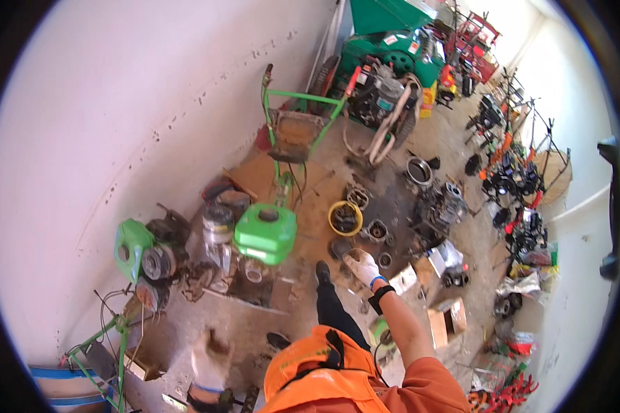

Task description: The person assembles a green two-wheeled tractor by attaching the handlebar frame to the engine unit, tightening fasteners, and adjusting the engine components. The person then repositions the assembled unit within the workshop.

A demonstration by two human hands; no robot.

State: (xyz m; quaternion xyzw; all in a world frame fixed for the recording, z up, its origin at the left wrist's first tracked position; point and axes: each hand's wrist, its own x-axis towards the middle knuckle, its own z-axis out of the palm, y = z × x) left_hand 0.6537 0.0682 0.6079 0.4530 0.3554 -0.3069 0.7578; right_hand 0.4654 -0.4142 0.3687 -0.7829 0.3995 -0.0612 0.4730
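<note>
The dirty floor [179, 327] carried a yellow bowl [331, 219] mid-scene — a cardboard box [438, 327] nearer right, a green machine [355, 47] far off.

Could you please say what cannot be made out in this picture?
In the head view:
- Left hand: blur hides whether it holds anything.
- Right hand: hides anything under its palm.
- Yellow bowl: dark contents too small to identify.
- Blue-striped object: cut off by the lower edge.

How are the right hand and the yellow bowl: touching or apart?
Apart: the head view shows a gap between the right hand and the yellow bowl.
</note>
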